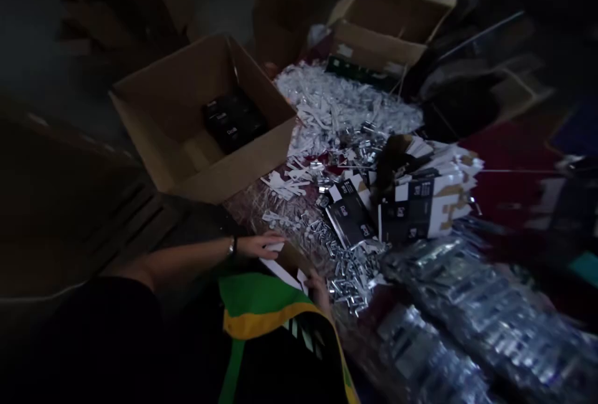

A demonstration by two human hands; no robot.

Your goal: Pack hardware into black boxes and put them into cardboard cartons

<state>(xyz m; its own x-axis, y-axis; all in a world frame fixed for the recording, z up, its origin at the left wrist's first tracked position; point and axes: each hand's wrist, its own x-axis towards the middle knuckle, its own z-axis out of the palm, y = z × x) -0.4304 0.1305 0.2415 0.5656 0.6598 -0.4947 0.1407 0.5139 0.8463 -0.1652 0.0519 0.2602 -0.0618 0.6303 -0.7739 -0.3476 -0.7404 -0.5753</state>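
Green-yellow garment (261, 304) below; left hand (259, 245), right hand (320, 292) apart, both gripping flat card (284, 265); cardboard box (154, 124) holds dark packets (233, 119), apparently.

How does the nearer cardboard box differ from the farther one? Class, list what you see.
The nearer cardboard box has tall upright walls, while the farther cardboard box has its flaps spread wide. The nearer holds black packages; the farther shows bare cardboard inside. Both are brown and open-topped.

Left arm (187, 259) is being held outstretched | left hand (261, 245) is being held palm-down | right hand (320, 292) is being held just beside it
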